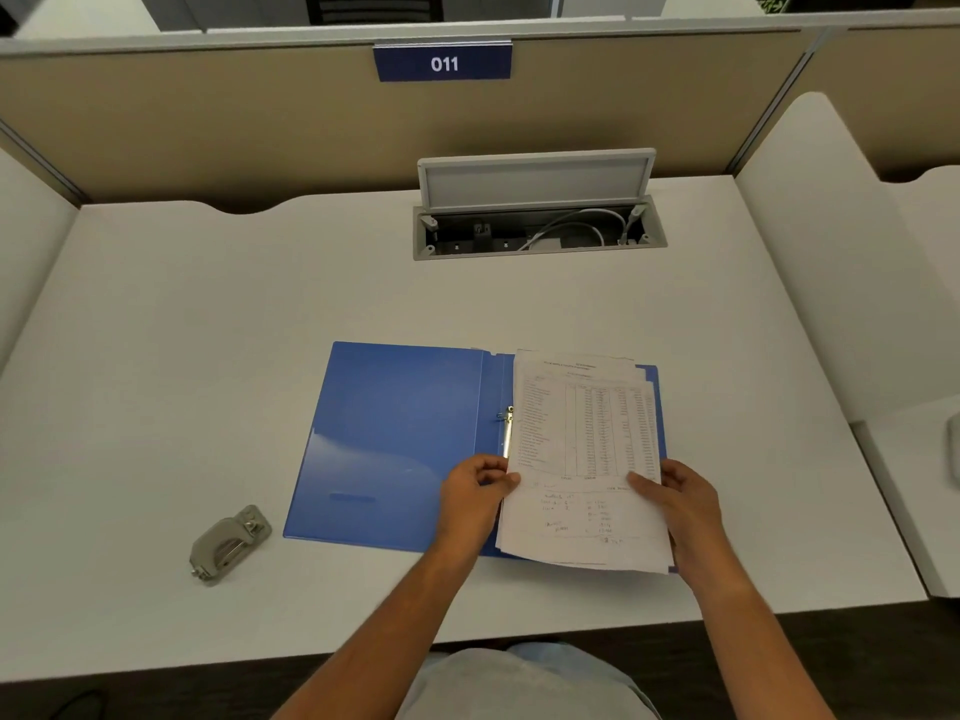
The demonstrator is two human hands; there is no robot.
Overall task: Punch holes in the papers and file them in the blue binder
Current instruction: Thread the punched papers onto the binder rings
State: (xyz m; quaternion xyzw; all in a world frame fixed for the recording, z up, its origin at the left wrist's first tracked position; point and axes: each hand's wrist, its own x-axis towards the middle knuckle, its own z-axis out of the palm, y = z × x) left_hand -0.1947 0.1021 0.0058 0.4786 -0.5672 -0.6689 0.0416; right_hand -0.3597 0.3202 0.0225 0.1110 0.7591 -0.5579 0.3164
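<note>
The blue binder [395, 439] lies open and flat on the white desk [208, 330]. Its metal ring clip [506, 431] shows at the spine. A stack of printed papers [587, 459] with tables and handwriting rests over the binder's right half, slightly fanned at the top. My left hand [475, 493] pinches the stack's lower left edge near the clip. My right hand [680, 498] grips the lower right edge. The metal hole punch [228, 543] sits on the desk to the left of the binder, apart from both hands.
An open cable box [537, 231] with its lid raised is set into the desk at the back. Beige partition walls carry a blue sign reading 011 [443, 63]. White side panels stand left and right. The desk's front edge is close to my body.
</note>
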